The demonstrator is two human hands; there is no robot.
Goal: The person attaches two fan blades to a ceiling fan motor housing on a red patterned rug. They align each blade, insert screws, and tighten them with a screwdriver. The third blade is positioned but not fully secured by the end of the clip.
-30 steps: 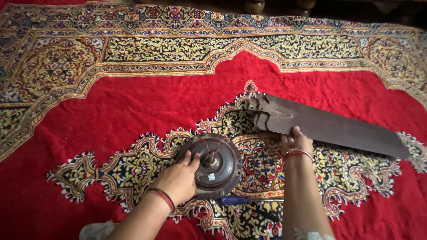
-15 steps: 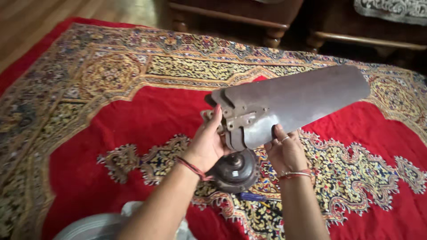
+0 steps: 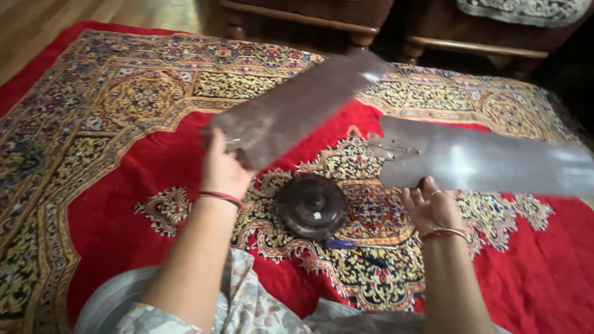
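Both hands are up over the red patterned carpet (image 3: 124, 204) with its gold and blue ornament, each with a long dark brown metal fan blade. The left hand (image 3: 224, 170) is closed around the bracket end of one blade (image 3: 297, 108), lifted clear of the carpet and slanting up toward the far edge, its tip blurred. The right hand (image 3: 428, 207) grips the near edge of the second blade (image 3: 482, 162) from below, fingers curled under it; this blade stretches out level toward the carpet's right edge, with small holes showing at its inner end. Whether it touches the carpet I cannot tell.

Between the two hands, on the carpet's central medallion, sits the round dark fan motor housing (image 3: 311, 205), apart from both blades. Just beside it, toward the near edge, lies a screwdriver with a purple handle (image 3: 352, 248). At the near left corner a round grey metal basin (image 3: 111, 300) peeks in, and dark wooden furniture (image 3: 309, 15) stands along the far edge of the carpet.
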